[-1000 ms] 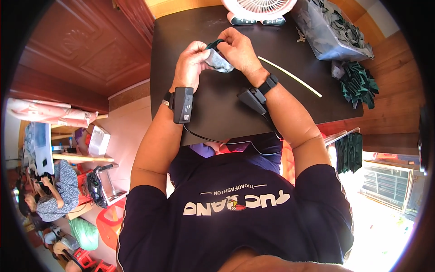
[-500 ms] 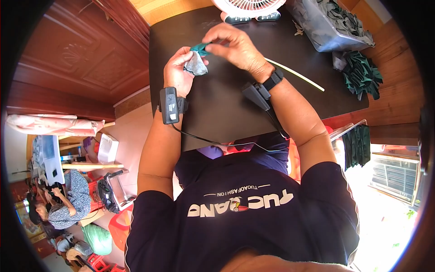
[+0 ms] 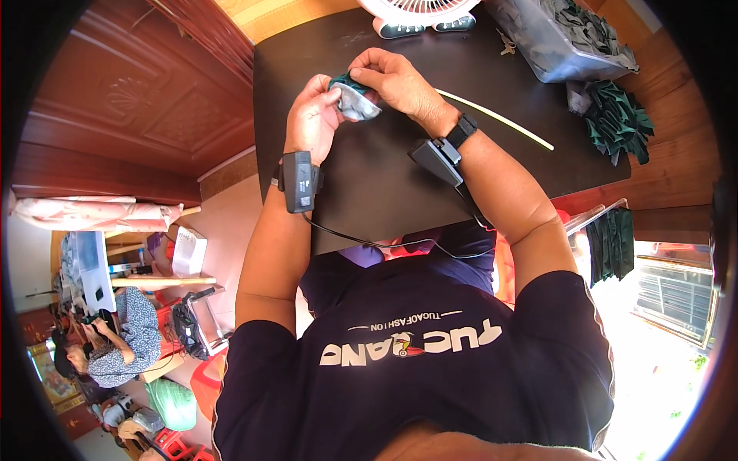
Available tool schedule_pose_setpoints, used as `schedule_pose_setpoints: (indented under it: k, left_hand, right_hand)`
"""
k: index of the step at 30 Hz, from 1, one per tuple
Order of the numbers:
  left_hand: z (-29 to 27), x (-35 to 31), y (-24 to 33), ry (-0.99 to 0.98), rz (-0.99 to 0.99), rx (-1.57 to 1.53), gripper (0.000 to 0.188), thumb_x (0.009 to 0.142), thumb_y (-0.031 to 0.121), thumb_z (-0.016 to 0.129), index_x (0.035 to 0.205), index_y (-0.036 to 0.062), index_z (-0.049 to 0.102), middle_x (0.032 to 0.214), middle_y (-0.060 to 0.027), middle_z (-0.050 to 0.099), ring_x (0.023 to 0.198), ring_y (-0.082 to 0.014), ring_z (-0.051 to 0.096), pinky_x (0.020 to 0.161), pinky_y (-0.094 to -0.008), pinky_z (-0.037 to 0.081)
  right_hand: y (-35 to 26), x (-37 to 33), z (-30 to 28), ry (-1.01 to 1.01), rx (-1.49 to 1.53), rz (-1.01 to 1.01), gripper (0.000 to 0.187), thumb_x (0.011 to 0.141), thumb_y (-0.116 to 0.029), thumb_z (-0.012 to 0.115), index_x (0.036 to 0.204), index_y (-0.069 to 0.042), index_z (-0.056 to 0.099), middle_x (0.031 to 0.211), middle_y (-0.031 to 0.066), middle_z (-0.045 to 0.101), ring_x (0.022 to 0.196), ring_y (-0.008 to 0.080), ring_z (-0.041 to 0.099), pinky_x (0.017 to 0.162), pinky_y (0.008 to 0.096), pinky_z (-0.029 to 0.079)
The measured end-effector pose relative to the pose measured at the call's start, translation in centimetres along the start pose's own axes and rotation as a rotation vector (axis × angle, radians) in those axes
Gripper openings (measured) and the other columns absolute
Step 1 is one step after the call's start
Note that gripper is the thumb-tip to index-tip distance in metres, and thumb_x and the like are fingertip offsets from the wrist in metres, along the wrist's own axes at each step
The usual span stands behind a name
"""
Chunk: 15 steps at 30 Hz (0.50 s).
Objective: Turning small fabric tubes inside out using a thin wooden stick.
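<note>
A small piece of cloth (image 3: pixel 357 103), dark green on one part and pale grey on the other, is held up above the dark table. My left hand (image 3: pixel 314 111) grips its left side between thumb and fingers. My right hand (image 3: pixel 396 83) pinches the green upper edge with thumb and forefinger. The grey part flares out below the fingers like a small open pouch. Some of the fingertips behind the cloth are hidden.
On the dark table (image 3: pixel 369 177) lie a thin pale strip (image 3: pixel 500 119) and a bunch of green cloth pieces (image 3: pixel 619 123). A clear bin (image 3: pixel 557 58) of grey cloth and a white fan (image 3: pixel 423 15) stand at the back. A co-worker (image 3: pixel 127 338) sits far left.
Both hands have shifted slightly right. My right hand has come down onto the cloth's green edge, and the grey part has swung to the right and spread wider.
</note>
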<state>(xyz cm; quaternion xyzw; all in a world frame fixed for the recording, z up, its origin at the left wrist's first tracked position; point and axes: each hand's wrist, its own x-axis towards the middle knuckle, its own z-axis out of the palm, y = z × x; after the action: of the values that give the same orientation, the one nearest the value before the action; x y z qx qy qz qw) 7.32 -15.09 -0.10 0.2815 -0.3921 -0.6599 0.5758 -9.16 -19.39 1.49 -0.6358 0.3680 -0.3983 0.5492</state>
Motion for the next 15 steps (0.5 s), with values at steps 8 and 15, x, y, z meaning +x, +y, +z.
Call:
schedule_pose_setpoints:
  k: [8,15]
  left_hand:
    - [-0.5,0.6,-0.5,0.281,0.100,0.472,0.005,0.086,0.006,0.048,0.081,0.0044,0.047,0.066,-0.0076,0.055,0.045,-0.0141,0.053,0.035,-0.0229,0.039]
    - [-1.8,0.7,-0.6,0.297,0.051,0.476,0.008,0.087,0.007,0.042,0.083,0.0044,0.048,0.065,-0.0078,0.055,0.046,-0.0153,0.054,0.036,-0.0241,0.042]
  right_hand:
    - [0.5,-0.7,1.4,-0.082,-0.198,-0.362,0.008,0.091,-0.010,0.057,0.091,-0.002,0.056,0.079,0.0013,0.059,0.073,0.0116,0.057,0.064,0.0272,0.047]
    - [-0.8,-1.6,1.9,-0.133,-0.431,-0.458,0.010,0.084,-0.007,0.061,0.094,-0.004,0.058,0.085,0.0085,0.062,0.079,0.0248,0.063,0.070,0.0323,0.050]
